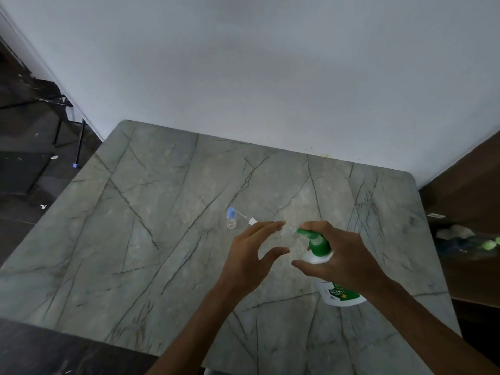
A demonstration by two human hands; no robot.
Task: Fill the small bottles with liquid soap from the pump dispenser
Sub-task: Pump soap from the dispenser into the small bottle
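A white pump dispenser (339,293) with a green pump head (319,246) stands on the marble table (162,212). My right hand (343,255) lies over the pump head, fingers resting on its top and thumb spread out to the left. A small clear bottle (288,231), faint and hard to make out, sits just under the green nozzle. My left hand (254,250) hovers beside it with fingers straight and thumb apart, fingertips close to the bottle. A second small bottle (231,220) with a blue cap stands further left.
A small white cap piece (253,221) with a thin tube lies between the blue-capped bottle and my left hand. A white wall backs the table. Dark floor and metal stand legs (78,147) are at left; a brown shelf with clutter (465,239) is at right.
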